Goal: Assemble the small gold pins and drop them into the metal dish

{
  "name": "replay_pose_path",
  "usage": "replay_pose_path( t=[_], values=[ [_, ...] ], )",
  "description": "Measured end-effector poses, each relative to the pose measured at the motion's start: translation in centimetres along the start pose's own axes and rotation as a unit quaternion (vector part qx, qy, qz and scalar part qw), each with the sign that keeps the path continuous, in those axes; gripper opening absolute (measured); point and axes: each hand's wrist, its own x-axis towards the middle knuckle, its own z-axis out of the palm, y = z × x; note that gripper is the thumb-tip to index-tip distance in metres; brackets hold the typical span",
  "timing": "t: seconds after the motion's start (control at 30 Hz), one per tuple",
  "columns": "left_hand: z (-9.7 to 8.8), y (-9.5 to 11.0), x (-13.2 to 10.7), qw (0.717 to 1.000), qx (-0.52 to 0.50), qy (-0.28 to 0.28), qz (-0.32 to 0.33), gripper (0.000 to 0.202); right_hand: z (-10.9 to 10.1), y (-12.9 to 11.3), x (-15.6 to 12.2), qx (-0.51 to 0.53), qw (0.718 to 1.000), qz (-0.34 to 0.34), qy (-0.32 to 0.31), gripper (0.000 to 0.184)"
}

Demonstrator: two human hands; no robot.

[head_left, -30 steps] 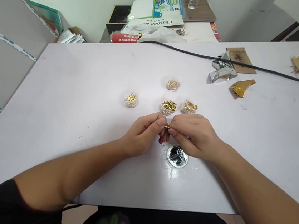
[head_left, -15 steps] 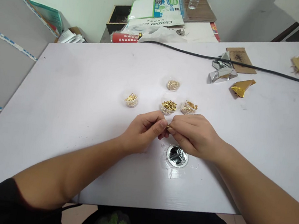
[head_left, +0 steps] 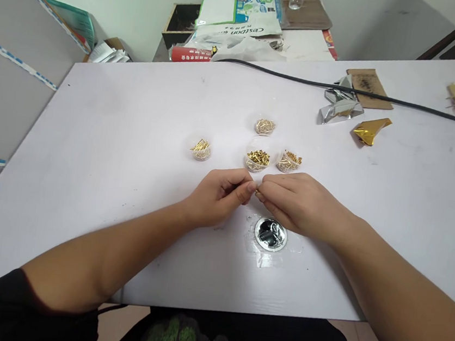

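Pinched between thumb and fingers of both the left hand point(head_left: 222, 197) and the right hand point(head_left: 301, 203), above the smooth white tabletop point(head_left: 103, 140): a small, shiny gold-coloured piece point(head_left: 257, 192), mostly hidden, of indeterminable shape. Just beyond, in clear round cups: slender gold rods point(head_left: 201, 148) at left, stubby glossy pieces point(head_left: 258, 156) in the middle, more small gold parts point(head_left: 291, 160) at right, paler slim pieces point(head_left: 265, 125) farthest back. Nearer the person, a glossy black disc point(head_left: 270, 234) with a silvery rim. Far right, crumpled gold foil point(head_left: 370, 131) and creased silver foil point(head_left: 341, 112).
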Motion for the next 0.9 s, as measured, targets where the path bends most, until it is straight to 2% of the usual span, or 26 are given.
replay_pose_path(
  t=[0.5, 0.9],
  values=[
    [-0.17, -0.29, 0.13, 0.998, 0.046, -0.026, 0.034, 0.036, -0.01, 0.09, -0.24, 0.043, 0.999, 0.005, -0.03, 0.022],
    [-0.01, -0.27, 0.1, 0.997, 0.059, -0.017, 0.046, 0.035, 0.17, 0.08, -0.32, 0.109, 0.991, 0.051, -0.066, 0.02]
  ],
)
